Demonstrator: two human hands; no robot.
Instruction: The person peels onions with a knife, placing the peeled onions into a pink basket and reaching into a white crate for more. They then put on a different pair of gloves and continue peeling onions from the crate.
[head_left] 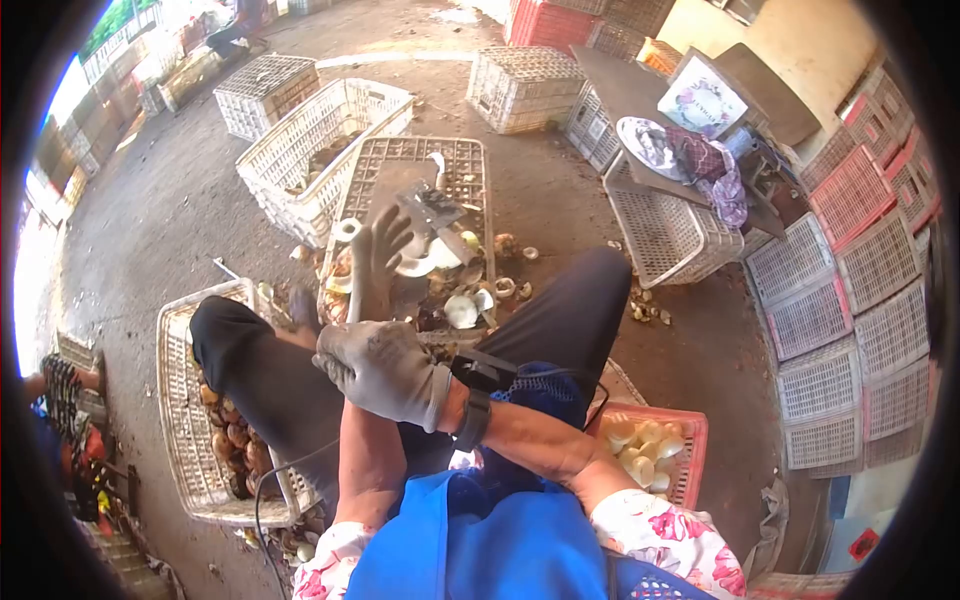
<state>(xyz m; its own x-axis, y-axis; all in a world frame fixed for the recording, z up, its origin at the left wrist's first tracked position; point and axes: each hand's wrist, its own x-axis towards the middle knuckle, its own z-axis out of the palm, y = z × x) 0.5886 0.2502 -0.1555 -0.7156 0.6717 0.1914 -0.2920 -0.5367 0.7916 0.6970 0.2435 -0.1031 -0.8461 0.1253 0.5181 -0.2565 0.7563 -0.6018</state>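
Note:
My left hand [378,255], in a grey glove, is raised over an upturned crate with its fingers spread. Closed around the left wrist is my gloved right hand [375,368], apparently on the glove's cuff; its fingertips are partly hidden. Beyond the left hand, a dark metal tool [432,208] lies on the upturned crate [478,165]. White pieces [461,311], curved peels and brown scraps are scattered there too. A black device [484,370] and a dark band [472,420] are on my right wrist.
A white crate [172,425] of brown round items [232,440] stands left of my leg. At my right is a red crate [690,470] of pale pieces [642,452]. Ahead sits another white crate [262,160]. Stacked crates [820,390] line the right side.

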